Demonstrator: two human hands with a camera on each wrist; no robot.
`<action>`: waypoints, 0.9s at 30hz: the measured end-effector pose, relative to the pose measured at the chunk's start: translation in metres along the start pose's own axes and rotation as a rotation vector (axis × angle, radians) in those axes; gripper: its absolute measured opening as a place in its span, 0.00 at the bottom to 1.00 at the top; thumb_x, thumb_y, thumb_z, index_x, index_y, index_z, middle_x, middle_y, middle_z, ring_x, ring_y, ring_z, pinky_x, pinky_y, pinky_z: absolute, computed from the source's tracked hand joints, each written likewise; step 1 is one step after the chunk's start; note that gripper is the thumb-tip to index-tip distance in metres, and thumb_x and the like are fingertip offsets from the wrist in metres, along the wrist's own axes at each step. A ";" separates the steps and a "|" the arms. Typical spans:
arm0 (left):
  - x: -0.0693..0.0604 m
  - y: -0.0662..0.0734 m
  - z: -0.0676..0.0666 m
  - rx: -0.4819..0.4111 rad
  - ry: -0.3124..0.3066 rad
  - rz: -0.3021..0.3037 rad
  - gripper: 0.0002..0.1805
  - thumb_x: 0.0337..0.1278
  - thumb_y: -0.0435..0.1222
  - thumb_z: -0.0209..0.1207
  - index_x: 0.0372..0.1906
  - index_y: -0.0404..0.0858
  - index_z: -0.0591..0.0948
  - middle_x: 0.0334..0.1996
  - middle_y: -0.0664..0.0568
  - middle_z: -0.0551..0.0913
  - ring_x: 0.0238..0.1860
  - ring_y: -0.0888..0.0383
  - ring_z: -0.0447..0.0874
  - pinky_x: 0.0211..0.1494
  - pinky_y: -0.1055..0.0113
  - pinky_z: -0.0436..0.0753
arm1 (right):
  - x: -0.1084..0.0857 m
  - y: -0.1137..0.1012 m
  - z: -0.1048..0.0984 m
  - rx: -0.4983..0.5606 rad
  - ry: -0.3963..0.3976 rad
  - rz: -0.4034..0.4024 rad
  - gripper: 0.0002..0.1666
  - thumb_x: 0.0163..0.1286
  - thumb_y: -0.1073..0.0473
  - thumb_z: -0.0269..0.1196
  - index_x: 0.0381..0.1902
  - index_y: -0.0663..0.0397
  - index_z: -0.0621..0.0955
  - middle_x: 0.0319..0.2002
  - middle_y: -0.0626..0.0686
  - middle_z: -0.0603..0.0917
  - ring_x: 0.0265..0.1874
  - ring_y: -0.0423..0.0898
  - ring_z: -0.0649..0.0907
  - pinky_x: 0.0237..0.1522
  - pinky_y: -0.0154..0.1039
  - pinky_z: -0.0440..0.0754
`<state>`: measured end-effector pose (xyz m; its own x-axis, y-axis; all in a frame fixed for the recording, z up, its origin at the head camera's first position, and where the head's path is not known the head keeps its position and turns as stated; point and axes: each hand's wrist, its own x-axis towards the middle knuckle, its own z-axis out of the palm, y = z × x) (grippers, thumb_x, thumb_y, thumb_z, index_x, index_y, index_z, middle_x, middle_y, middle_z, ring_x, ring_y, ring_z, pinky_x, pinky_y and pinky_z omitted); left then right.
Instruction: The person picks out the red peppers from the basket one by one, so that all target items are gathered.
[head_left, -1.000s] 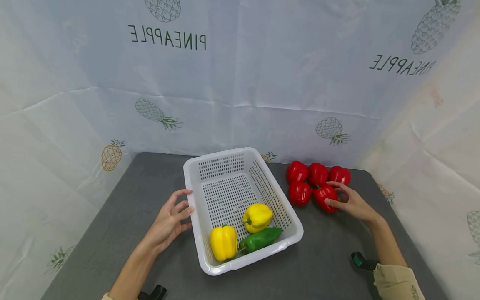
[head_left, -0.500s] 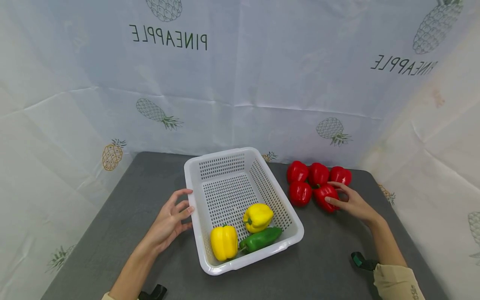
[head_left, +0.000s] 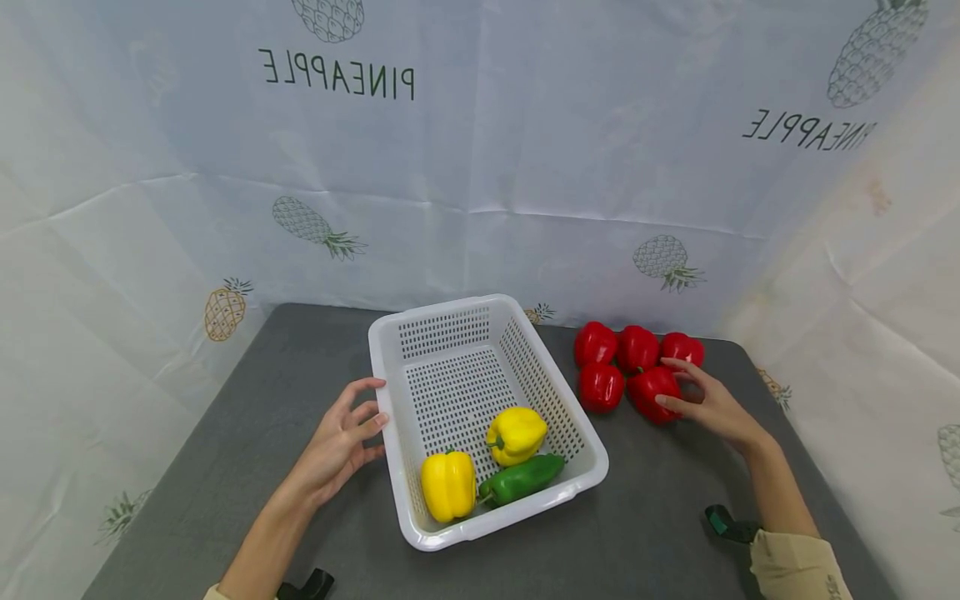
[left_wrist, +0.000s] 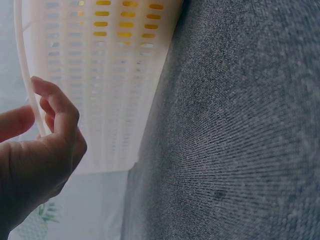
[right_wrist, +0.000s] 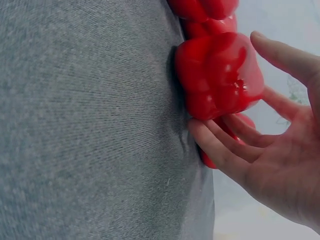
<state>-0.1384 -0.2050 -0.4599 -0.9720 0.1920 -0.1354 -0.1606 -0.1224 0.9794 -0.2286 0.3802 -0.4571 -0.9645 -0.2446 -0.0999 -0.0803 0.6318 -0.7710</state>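
My left hand [head_left: 336, 450] holds the left rim of a white perforated plastic basket [head_left: 592, 467]. In the left wrist view, the rim passes between thumb and curled fingers [left_wrist: 65, 117]. Two yellow bell peppers [head_left: 447, 487] and a long green pepper [head_left: 522, 480] lie at the basket's near end. To its right, my right hand [head_left: 712, 410] is spread around the right side of the nearest red bell pepper [head_left: 652, 394]. In the right wrist view, its fingers reach beneath that red bell pepper [right_wrist: 220, 75] and the thumb lies by the edge, slightly apart or just touching.
Several more red bell peppers [head_left: 600, 387] cluster against the one by my right hand, near the back edge of the dark grey table [head_left: 330, 350]. A pineapple-print cloth [head_left: 480, 167] hangs behind and along both sides.
My right hand has shifted slightly to the right, and its fingers and thumb sit a little farther off the red bell pepper. The left hand and the basket stay in place.
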 end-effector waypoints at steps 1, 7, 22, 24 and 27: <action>0.000 0.000 0.000 -0.001 0.000 0.001 0.34 0.78 0.32 0.61 0.78 0.47 0.59 0.65 0.42 0.78 0.60 0.49 0.83 0.55 0.57 0.90 | 0.000 0.000 0.000 0.006 0.001 -0.011 0.49 0.78 0.53 0.68 0.86 0.56 0.57 0.78 0.73 0.64 0.69 0.74 0.76 0.47 0.40 0.93; -0.001 0.002 0.000 -0.002 -0.003 0.006 0.34 0.78 0.32 0.62 0.78 0.47 0.59 0.64 0.45 0.80 0.61 0.48 0.82 0.55 0.58 0.90 | -0.002 0.000 0.001 0.050 -0.003 -0.046 0.46 0.77 0.58 0.68 0.84 0.60 0.60 0.74 0.74 0.68 0.56 0.58 0.87 0.45 0.43 0.94; 0.000 0.000 0.000 0.000 -0.005 0.002 0.34 0.78 0.32 0.61 0.78 0.46 0.58 0.66 0.41 0.78 0.61 0.47 0.82 0.56 0.56 0.89 | -0.004 -0.003 0.006 0.070 -0.014 -0.012 0.47 0.76 0.57 0.69 0.84 0.61 0.59 0.73 0.74 0.69 0.59 0.63 0.87 0.46 0.44 0.94; 0.000 0.000 0.000 0.002 -0.004 0.004 0.34 0.78 0.32 0.61 0.79 0.46 0.58 0.66 0.39 0.78 0.61 0.48 0.82 0.55 0.56 0.89 | -0.005 -0.003 0.006 0.084 -0.015 0.001 0.47 0.77 0.56 0.69 0.84 0.60 0.59 0.73 0.74 0.69 0.60 0.62 0.87 0.47 0.45 0.94; 0.000 -0.001 0.000 0.006 -0.004 0.007 0.35 0.78 0.32 0.61 0.79 0.45 0.58 0.66 0.38 0.78 0.62 0.47 0.82 0.55 0.56 0.90 | -0.006 -0.004 0.008 0.107 -0.017 0.025 0.47 0.78 0.54 0.68 0.84 0.60 0.59 0.74 0.73 0.68 0.58 0.57 0.87 0.48 0.46 0.94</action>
<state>-0.1384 -0.2048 -0.4608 -0.9725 0.1948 -0.1275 -0.1523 -0.1177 0.9813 -0.2208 0.3733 -0.4582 -0.9614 -0.2429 -0.1295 -0.0286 0.5560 -0.8307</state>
